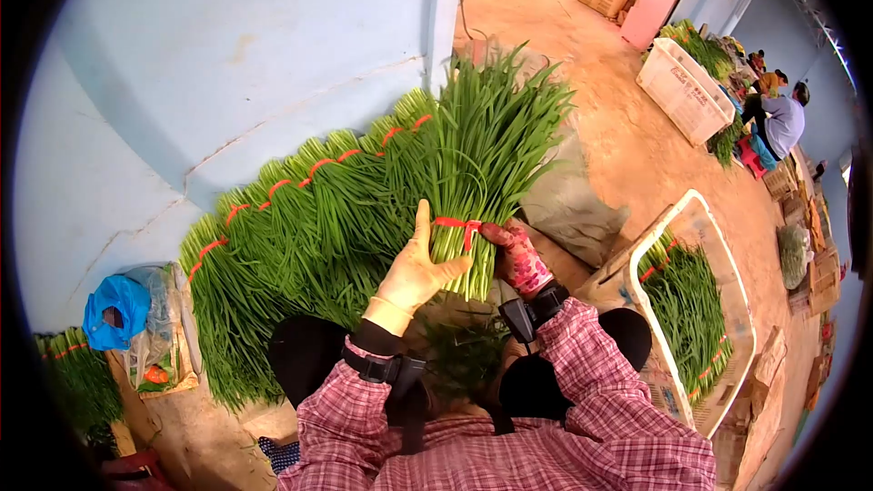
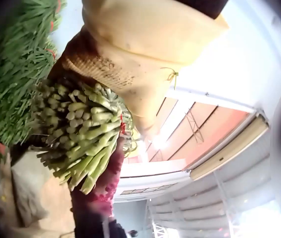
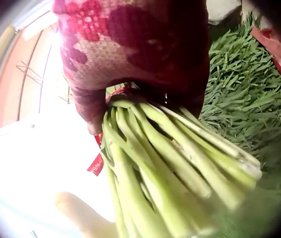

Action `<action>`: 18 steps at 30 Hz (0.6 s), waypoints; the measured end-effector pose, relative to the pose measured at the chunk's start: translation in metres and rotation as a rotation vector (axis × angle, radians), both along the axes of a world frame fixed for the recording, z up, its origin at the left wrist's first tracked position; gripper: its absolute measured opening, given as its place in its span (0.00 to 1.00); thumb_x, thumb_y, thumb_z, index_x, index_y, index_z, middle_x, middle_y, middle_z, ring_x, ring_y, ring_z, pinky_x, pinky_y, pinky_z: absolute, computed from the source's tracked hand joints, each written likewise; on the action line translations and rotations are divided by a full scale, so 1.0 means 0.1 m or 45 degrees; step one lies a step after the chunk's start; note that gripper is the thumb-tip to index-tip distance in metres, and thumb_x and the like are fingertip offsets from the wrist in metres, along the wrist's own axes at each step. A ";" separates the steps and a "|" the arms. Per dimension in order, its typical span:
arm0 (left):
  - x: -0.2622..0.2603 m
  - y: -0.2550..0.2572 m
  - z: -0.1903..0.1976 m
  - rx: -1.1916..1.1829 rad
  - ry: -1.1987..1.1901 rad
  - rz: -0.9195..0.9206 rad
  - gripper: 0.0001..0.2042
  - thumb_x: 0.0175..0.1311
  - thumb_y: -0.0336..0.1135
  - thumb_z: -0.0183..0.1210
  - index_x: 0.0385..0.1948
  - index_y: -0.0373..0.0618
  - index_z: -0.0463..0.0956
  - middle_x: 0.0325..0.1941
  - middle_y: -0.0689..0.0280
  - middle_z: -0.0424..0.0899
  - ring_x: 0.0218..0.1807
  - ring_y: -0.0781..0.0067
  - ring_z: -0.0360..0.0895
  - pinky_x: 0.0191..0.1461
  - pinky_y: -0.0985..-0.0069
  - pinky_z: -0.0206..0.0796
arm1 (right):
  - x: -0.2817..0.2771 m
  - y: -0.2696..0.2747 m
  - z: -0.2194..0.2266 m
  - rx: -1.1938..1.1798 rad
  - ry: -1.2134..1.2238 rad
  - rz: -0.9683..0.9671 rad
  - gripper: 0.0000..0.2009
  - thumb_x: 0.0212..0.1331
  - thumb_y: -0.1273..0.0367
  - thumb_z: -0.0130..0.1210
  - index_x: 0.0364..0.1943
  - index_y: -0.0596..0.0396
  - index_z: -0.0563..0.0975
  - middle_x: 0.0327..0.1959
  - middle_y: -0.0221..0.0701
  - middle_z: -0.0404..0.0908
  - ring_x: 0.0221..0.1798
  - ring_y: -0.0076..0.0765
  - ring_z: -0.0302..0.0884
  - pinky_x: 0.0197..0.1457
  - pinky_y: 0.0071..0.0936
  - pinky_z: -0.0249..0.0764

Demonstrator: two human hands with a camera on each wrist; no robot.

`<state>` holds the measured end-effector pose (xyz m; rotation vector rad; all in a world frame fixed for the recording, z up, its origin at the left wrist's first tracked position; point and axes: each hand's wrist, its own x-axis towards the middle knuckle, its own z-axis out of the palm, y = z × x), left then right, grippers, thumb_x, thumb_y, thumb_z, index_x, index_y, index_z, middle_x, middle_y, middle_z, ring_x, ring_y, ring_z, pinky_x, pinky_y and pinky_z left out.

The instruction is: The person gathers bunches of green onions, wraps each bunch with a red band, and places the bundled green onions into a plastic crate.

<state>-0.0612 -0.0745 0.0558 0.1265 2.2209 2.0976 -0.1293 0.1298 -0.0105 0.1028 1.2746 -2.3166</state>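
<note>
A bundle of garlic chives [image 1: 496,127] stands upright before me, leaves up and pale stalks down, with red tape [image 1: 452,221] round its lower part. My left hand [image 1: 414,273], in a cream rubber glove, holds its left side with the thumb across the stalks. On the opposite side, my right hand [image 1: 520,259], in a red-patterned glove, grips the bundle at the tape. Cut stalk ends [image 2: 83,134] face the left wrist camera. A loose tape end [image 3: 96,164] sticks out beside the right fingers in the right wrist view.
Taped chive bundles [image 1: 300,227] lie in a row along the wall [image 1: 245,55]. A white plastic crate [image 1: 747,323] on the right holds more bundles. A blue plastic bag [image 1: 116,309] lies on the left. Another crate [image 1: 682,95] and seated people [image 1: 784,123] are farther back.
</note>
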 end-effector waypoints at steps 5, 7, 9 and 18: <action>-0.30 -0.30 0.15 -0.490 0.218 0.112 0.67 0.42 0.36 0.80 0.74 0.37 0.25 0.71 0.49 0.66 0.71 0.64 0.64 0.73 0.76 0.52 | -0.33 -0.68 0.18 -0.430 -0.045 0.149 0.17 0.62 0.73 0.59 0.55 0.59 0.76 0.54 0.36 0.81 0.58 0.37 0.78 0.64 0.38 0.72; -0.50 -0.60 0.22 -0.824 0.201 0.148 0.70 0.40 0.43 0.80 0.73 0.36 0.24 0.68 0.45 0.70 0.68 0.56 0.69 0.71 0.75 0.58 | -0.62 -1.01 -0.09 -0.265 0.206 0.188 0.16 0.65 0.72 0.57 0.56 0.59 0.75 0.55 0.35 0.80 0.59 0.33 0.77 0.65 0.36 0.70; -0.68 -0.97 0.18 -1.001 0.148 0.128 0.70 0.39 0.48 0.80 0.73 0.35 0.24 0.63 0.40 0.73 0.63 0.48 0.74 0.66 0.72 0.64 | -0.71 -1.40 -0.10 -0.460 0.032 0.249 0.16 0.68 0.67 0.57 0.56 0.57 0.76 0.55 0.34 0.81 0.56 0.28 0.77 0.61 0.32 0.71; -0.94 -2.02 -0.58 -1.389 -0.383 -0.041 0.67 0.41 0.45 0.77 0.75 0.43 0.27 0.64 0.41 0.72 0.60 0.44 0.74 0.64 0.64 0.67 | -0.62 -2.16 -0.83 0.017 -0.435 0.663 0.18 0.61 0.56 0.65 0.45 0.55 0.79 0.29 0.29 0.79 0.34 0.30 0.79 0.35 0.33 0.76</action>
